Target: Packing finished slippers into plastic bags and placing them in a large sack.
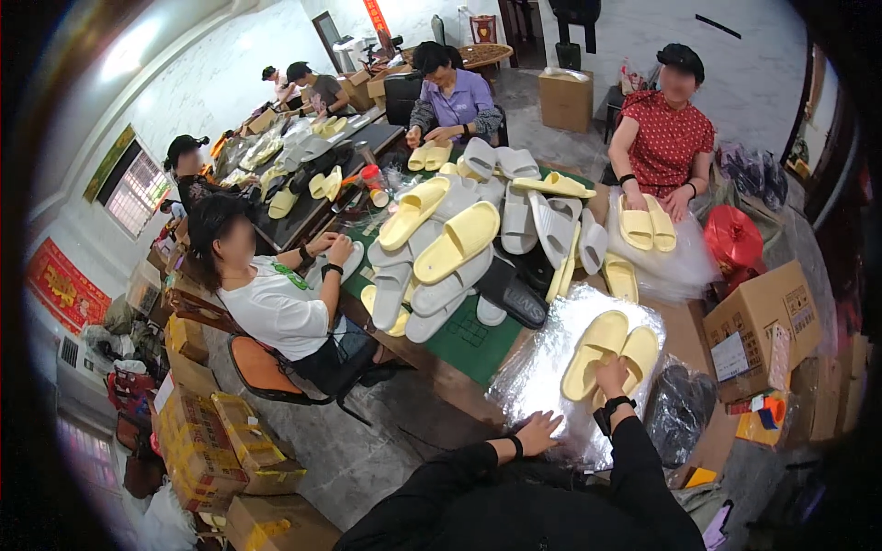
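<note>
A pair of pale yellow slide slippers (595, 342) lies on a stack of shiny clear plastic bags (524, 381) at the table's front edge. My right hand (612, 376) is closed on the heel part of the nearer right slipper; its fingertips are partly hidden. Flat on the near left part of the bags rests my left hand (540, 433), fingers spread, holding nothing. Beyond the bags rises a heap of grey and yellow slippers (457, 243), with a black slipper (511, 294) at its near side.
Dark plastic-wrapped items (680, 409) lie right of the bags, beside a cardboard box (763, 326). Across the table, a person in red (666, 138) handles yellow slippers. At left sits a person in white (276, 294); another in purple (455, 106) works farther back. Taped boxes (197, 450) stand at lower left.
</note>
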The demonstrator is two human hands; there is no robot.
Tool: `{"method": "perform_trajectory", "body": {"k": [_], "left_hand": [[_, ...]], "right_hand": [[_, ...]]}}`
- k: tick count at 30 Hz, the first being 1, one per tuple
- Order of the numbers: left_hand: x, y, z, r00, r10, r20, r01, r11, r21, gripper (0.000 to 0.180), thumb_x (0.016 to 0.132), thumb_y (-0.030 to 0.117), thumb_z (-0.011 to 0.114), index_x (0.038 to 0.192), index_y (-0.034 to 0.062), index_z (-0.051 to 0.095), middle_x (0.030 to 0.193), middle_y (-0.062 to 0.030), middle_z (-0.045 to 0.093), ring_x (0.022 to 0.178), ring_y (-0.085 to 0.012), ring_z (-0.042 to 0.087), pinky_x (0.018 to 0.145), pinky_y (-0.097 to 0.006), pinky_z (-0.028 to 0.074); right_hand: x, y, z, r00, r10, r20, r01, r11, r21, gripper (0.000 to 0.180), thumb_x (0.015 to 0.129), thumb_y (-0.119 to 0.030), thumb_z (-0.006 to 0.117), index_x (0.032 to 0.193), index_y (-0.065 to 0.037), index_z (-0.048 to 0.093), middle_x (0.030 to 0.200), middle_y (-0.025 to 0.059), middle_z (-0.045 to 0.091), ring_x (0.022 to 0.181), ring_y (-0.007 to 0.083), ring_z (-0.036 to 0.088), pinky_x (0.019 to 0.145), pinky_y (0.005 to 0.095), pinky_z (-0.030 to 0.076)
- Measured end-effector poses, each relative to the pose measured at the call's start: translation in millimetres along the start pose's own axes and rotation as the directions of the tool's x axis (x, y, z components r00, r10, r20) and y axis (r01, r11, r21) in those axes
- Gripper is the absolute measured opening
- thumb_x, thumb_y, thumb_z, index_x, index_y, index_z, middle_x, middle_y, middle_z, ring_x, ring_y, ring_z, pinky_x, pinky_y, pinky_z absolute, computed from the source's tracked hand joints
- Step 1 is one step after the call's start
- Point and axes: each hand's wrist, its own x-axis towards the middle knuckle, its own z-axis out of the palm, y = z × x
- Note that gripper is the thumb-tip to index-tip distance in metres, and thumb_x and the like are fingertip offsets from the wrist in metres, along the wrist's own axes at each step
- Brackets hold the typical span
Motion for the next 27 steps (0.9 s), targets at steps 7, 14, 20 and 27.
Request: {"method": "perform_trajectory", "body": {"k": [7, 14, 20, 27], "left_hand": [[-5, -3, -27, 0.995, -0.064, 0.079, 0.064, 0.998, 0.007, 0.053, 0.08, 0.03, 0.052, 0.129, 0.0158, 0.04, 0.138, -0.0161, 0.027, 0.126, -0.0373, 0.026, 0.099, -0.055, 0.023], [-5, -11, -1, 0.995, -0.016, 0.1, 0.024, 0.997, -0.073, 0.062, 0.075, 0.045, 0.054, 0.133, 0.0363, 0.033, 0.144, -0.0172, 0.014, 0.128, -0.042, 0.015, 0.096, -0.061, 0.017], [30, -26, 50, 0.995, -0.063, 0.072, 0.06, 0.997, 0.04, 0.055, 0.083, 0.036, 0.046, 0.132, 0.0151, 0.036, 0.143, -0.0131, 0.019, 0.13, -0.0337, 0.019, 0.103, -0.052, 0.015], [37, -42, -44, 0.997, 0.024, -0.072, -0.033, 0.991, -0.132, 0.065, 0.077, 0.029, 0.056, 0.13, 0.0016, 0.033, 0.137, -0.014, 0.03, 0.124, -0.0299, 0.03, 0.101, -0.046, 0.024]], "right_hand": [[-28, 17, -4, 0.955, -0.004, -0.296, 0.248, 0.558, 0.792, 0.021, 0.082, -0.007, 0.054, 0.101, 0.003, 0.053, 0.097, 0.0107, 0.053, 0.089, 0.0214, 0.052, 0.075, 0.0301, 0.041], [-100, -4, -112, 0.882, -0.288, 0.374, -0.13, 0.614, 0.779, 0.03, 0.083, -0.008, 0.052, 0.112, 0.0, 0.052, 0.101, 0.0041, 0.059, 0.093, 0.0141, 0.054, 0.083, 0.0274, 0.041], [-148, 13, -140, 0.739, -0.276, 0.615, -0.27, 0.715, 0.645, 0.035, 0.08, 0.0, 0.054, 0.114, 0.001, 0.052, 0.106, 0.0047, 0.059, 0.096, 0.0124, 0.054, 0.085, 0.0259, 0.042], [-185, 63, -148, 0.721, -0.268, 0.639, -0.372, 0.629, 0.683, 0.04, 0.08, 0.001, 0.056, 0.12, -0.001, 0.048, 0.111, 0.0036, 0.056, 0.099, 0.0112, 0.052, 0.085, 0.0253, 0.041]]}}
